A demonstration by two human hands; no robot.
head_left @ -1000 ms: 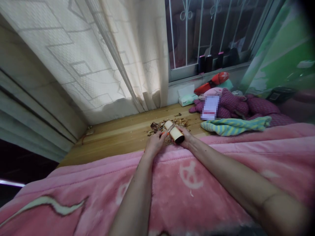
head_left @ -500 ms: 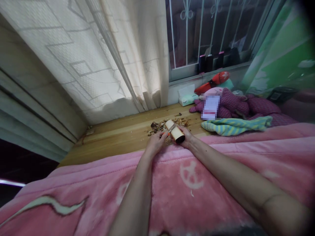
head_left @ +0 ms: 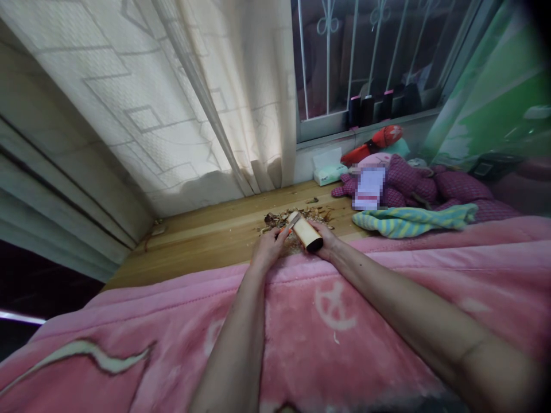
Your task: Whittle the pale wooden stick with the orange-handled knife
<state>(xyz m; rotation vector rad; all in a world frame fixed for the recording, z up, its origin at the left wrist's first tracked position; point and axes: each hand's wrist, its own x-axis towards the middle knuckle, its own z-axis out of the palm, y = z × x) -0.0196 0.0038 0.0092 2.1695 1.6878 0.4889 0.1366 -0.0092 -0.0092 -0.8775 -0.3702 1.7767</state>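
Observation:
A short, pale tube (head_left: 307, 234) that looks like bamboo lies tilted between my hands, its dark end toward me. My right hand (head_left: 329, 241) is closed round its right side, with the fingers mostly hidden behind it. Gripped in my left hand (head_left: 267, 248) is a knife (head_left: 293, 222) with a thin blade and a bit of orange handle showing. The blade lies against the tube near its far end. Beneath and behind the tube, brown and pale shavings (head_left: 276, 220) are heaped on the wooden board (head_left: 206, 229).
A pink blanket (head_left: 301, 332) covers the near side under my forearms. To the right lie a striped cloth (head_left: 413, 221), a purple checked soft toy (head_left: 407, 178) and a tissue pack (head_left: 329, 174). Curtains (head_left: 241, 103) hang behind the board, beside a barred window (head_left: 365, 63).
My left hand has drawn slightly left, and the knife blade has slid toward the far end of the tube. My right hand and the tube stay almost in place.

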